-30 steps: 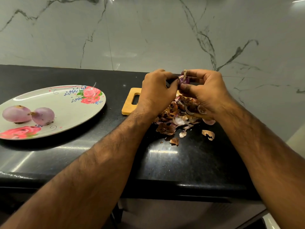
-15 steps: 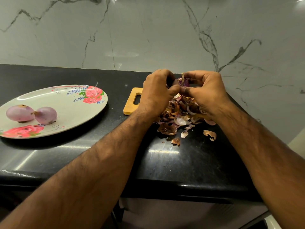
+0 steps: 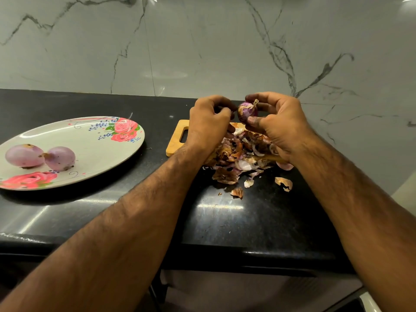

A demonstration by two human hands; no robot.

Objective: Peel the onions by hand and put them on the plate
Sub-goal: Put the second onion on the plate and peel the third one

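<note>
One onion [image 3: 246,110], purple, with a dry brown flap of skin sticking up at its top, pinched in the right hand [image 3: 279,124]: thumb pressed against its lower right side, forefinger curled over the top, other fingers bent behind. Held in the air above the far end of the cutting board [image 3: 177,140], not touching it.

Left hand [image 3: 209,124] just beside the onion on its left, knuckles up, fingers curled tight toward the palm, thumb tip pointing at the onion across a narrow dark gap. Cannot tell of any scrap of skin pinched inside that curl.

Both wrists off the black countertop [image 3: 247,217], forearms reaching in from the near edge and converging on the onion, backs of both hands turned to the camera.

Directly beneath the hands, a heap of peelings [image 3: 238,154], brown and purple, covering most of the board and spilling onto the countertop. A few loose flakes [image 3: 283,183] nearer the edge.

Well apart on the left, a flowered plate [image 3: 90,140] with two peeled onions [image 3: 59,157] side by side, close together, near its left rim.

Behind it all, a grey veined marble wall [image 3: 202,52].
</note>
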